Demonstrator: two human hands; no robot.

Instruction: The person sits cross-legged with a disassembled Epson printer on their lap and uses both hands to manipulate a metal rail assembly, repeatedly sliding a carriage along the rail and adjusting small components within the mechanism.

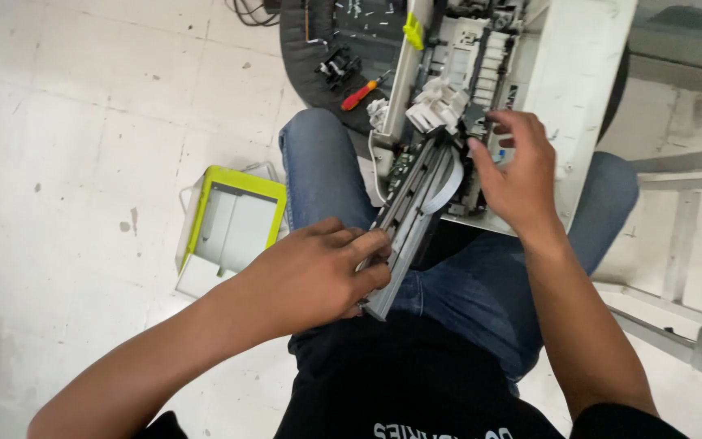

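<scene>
Much of the opened white printer [578, 89] is cut off at the top edge of the view, and its lower end is hidden behind the right hand and the knees it rests across. Its inner parts, white plastic pieces and a green board, are too crowded to tell apart. One long grey carriage rail [412, 219] runs out of the machine from about 1 o'clock down to 7 o'clock, with one flat grey ribbon cable [450, 183] curving beside it.

The left hand [318, 272] is closed around the lower end of the rail, fingers curled over its top edge; the thumb is out of sight beneath. The right hand [513, 175] sits at the machine's open side, at 3 o'clock from the rail's upper end, fingers bent in among the parts. It seems to pinch something small there, but the fingertips cover it, so I cannot tell what it grips, if anything.

On the tiled floor at 9 o'clock from the left hand lies one lime-edged tray [233, 223]. At 12 o'clock a dark mat [302, 65] holds one screwdriver with a red and yellow handle [365, 91], one small black part [339, 67] and a scatter of tiny pale bits, too small to count.
</scene>
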